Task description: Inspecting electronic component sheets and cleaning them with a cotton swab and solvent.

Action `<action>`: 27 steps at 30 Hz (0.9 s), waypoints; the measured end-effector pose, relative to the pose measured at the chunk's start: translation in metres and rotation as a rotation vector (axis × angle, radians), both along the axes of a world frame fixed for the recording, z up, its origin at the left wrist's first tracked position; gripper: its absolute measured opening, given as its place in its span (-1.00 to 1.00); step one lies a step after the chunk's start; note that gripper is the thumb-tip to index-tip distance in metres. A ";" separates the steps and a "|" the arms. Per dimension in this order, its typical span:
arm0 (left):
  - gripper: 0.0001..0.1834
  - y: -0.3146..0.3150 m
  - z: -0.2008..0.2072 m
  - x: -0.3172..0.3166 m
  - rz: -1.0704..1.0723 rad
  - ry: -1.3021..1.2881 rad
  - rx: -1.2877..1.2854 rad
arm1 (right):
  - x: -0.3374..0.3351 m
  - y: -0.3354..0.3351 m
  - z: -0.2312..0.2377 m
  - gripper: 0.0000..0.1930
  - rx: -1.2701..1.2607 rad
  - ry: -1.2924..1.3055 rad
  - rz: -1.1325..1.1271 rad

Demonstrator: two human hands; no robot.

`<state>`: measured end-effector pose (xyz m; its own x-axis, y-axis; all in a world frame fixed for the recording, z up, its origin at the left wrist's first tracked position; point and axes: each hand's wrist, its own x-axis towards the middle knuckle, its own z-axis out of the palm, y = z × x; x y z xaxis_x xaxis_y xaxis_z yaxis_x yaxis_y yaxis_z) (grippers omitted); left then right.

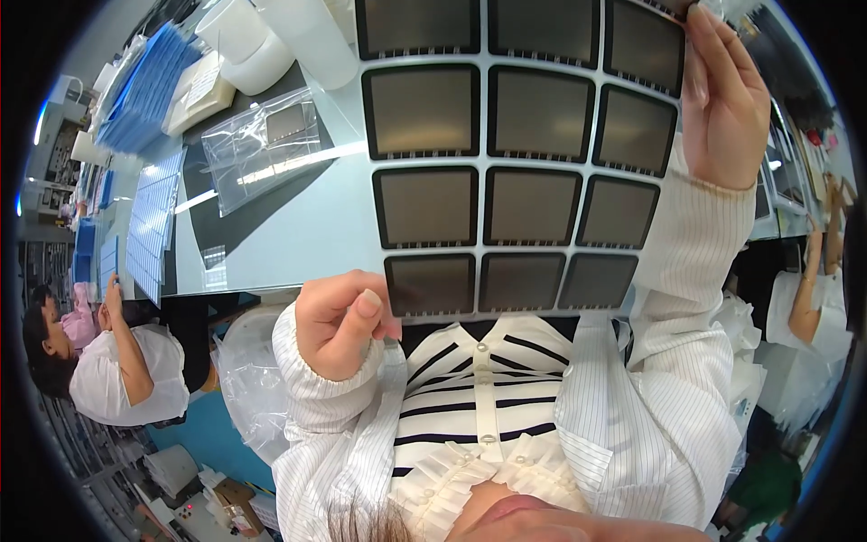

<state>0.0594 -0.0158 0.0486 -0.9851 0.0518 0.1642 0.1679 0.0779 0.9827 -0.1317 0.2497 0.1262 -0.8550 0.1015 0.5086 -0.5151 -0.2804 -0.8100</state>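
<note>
A large thin sheet of dark rectangular panels (533,208) is raised in front of my chest, tilted above the table's near edge. Its panels have black borders, small tick-like marks along one side, and pale strips between them, in three columns and several rows. My right hand (725,108) grips the sheet's upper right edge between thumb and fingers. At its lower left corner my left hand (343,325) is closed, thumb and fingers pinching the edge. The sheet's top runs out of the picture.
On the pale table (262,257), a clear plastic sleeve (262,149) lies on a dark mat (203,203). Farther left are a stack of blue sheets (149,86), white rolls (244,45) and a blue-white gridded sheet (153,212). Another person (126,370) works at left; another person's arm (806,298) shows at right.
</note>
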 end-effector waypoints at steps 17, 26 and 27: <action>-0.76 0.006 0.002 -0.011 0.179 0.251 -0.197 | -0.010 -0.011 0.033 -0.85 -0.014 0.074 0.039; -0.72 -0.007 0.002 -0.005 0.248 0.318 -0.201 | -0.012 -0.027 0.035 -0.85 -0.007 0.140 0.121; -0.71 -0.010 0.002 -0.004 0.250 0.326 -0.214 | -0.011 -0.032 0.035 -0.85 -0.015 0.132 0.111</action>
<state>0.0550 -0.0259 0.0503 -0.8702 -0.1142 0.4792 0.4160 0.3506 0.8390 -0.1427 0.2180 0.1616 -0.7870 0.0181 0.6166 -0.5820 -0.3531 -0.7325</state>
